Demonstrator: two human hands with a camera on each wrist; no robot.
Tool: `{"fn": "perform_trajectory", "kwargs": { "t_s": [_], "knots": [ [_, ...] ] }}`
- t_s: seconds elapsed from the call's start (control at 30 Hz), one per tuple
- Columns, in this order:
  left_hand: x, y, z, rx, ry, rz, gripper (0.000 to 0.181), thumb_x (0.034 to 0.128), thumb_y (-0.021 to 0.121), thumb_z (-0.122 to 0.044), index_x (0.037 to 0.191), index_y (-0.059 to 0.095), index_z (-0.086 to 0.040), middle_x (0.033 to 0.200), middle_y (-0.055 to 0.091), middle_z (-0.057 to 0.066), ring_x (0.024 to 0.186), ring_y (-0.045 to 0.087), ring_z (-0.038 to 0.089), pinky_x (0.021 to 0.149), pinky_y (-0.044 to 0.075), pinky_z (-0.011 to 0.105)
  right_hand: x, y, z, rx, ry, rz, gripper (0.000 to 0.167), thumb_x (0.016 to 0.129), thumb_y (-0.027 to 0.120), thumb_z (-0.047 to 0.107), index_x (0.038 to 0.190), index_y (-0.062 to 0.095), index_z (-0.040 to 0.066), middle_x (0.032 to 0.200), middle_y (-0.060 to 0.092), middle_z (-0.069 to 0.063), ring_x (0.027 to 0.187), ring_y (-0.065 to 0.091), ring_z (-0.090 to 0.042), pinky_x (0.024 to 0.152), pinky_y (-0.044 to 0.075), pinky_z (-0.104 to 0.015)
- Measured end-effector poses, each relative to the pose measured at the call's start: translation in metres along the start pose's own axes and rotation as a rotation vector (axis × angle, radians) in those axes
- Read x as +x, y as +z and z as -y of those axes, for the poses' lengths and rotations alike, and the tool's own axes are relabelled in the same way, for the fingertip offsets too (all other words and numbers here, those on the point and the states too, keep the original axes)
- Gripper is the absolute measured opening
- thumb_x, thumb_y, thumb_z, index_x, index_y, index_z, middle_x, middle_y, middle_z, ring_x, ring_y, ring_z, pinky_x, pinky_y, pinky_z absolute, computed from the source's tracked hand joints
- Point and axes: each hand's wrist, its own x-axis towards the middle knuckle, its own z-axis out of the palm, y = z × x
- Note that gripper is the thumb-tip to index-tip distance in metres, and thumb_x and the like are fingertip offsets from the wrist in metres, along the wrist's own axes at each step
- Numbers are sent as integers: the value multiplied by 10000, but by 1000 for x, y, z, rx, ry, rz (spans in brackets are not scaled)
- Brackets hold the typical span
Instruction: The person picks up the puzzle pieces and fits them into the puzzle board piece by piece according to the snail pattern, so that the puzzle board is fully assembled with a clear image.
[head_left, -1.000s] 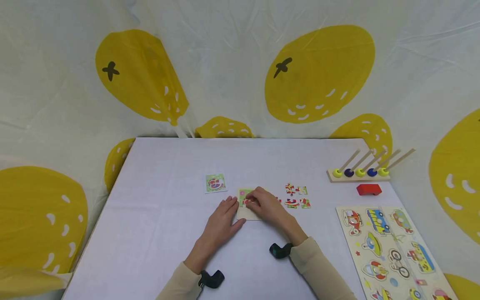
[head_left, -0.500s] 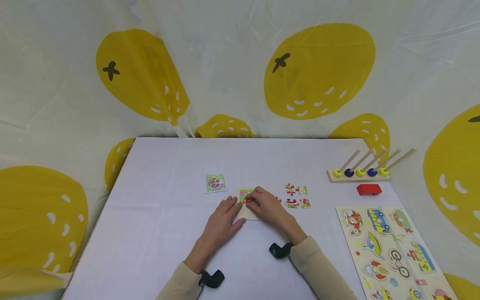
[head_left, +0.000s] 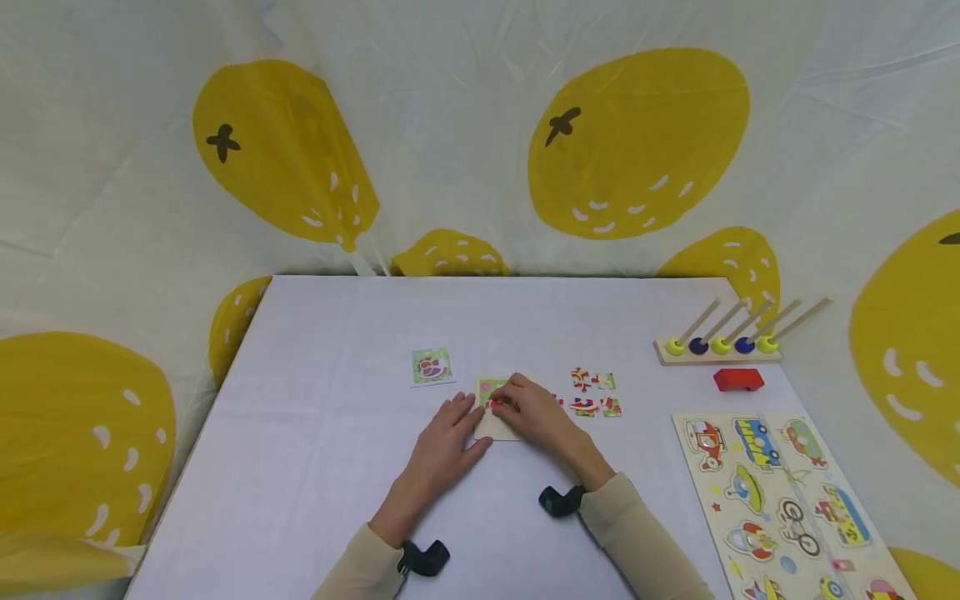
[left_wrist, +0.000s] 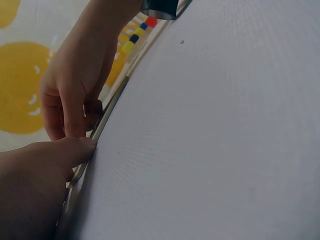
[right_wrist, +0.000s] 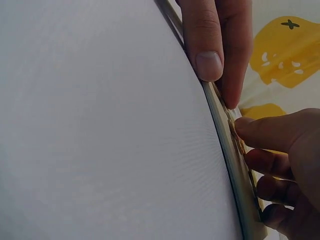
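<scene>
A small wooden jigsaw tray lies mid-table in the head view, with green and red picture pieces along its upper part. My left hand rests at its left side, fingers extended, one fingertip touching the pieces and the thumb at the near edge. The right hand, fingers bent, pinches a red puzzle piece against the tray; most of that piece is hidden. In the left wrist view the right hand reaches down to the tray, seen edge-on. Both the left thumb and curled right fingers show in the right wrist view.
Loose puzzle pieces lie right of the tray, partly behind the right hand. A picture card is at the upper left. Farther right are a peg stand with beads, a red block and a vehicle puzzle board.
The left fingertips have shifted slightly right, onto the tray's left part. The right hand stays at the same spot with its fingers on the piece.
</scene>
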Motion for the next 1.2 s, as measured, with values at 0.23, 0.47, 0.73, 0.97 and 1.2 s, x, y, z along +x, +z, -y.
{"fn": "perform_trajectory", "kwargs": {
  "t_s": [0.23,0.47,0.73,0.97,1.2],
  "knots": [
    [0,-1,-1,7,4,-3,537,934,675,-450,1337,645,-96,1465,569,105,1423,479,262,1205,385,420,-1,-7,-2,13,13,-26,233,911,744,247,1120,732,144,978,611,44,843,526,-87,751,513,-271],
    [0,-1,-1,11,-5,8,545,935,673,-455,1348,638,-101,1475,560,98,1431,469,256,1208,381,413,-4,-19,-8,-8,36,-53,312,906,744,241,1189,706,114,1022,619,7,916,535,-124,803,534,-308],
    [-1,-2,-3,2,-10,13,546,935,679,-438,1359,628,-99,1487,547,100,1442,454,265,1212,374,425,-8,-31,-20,12,58,-88,336,896,754,237,1195,702,95,1081,638,-31,926,548,-154,788,532,-318],
    [-1,-1,-2,-12,-13,3,547,928,691,-433,1354,632,-95,1480,554,101,1435,463,265,1210,378,424,-11,-43,-34,-1,65,-112,351,884,762,197,1194,692,48,1111,639,-68,937,572,-202,793,558,-351],
    [-2,-1,-2,-11,-8,-10,544,928,694,-426,1351,633,-89,1477,557,107,1429,471,266,1206,383,418,-13,-57,-49,-4,132,-134,382,892,753,217,1222,672,43,1165,627,-91,977,592,-233,820,556,-371]
  ]
}}
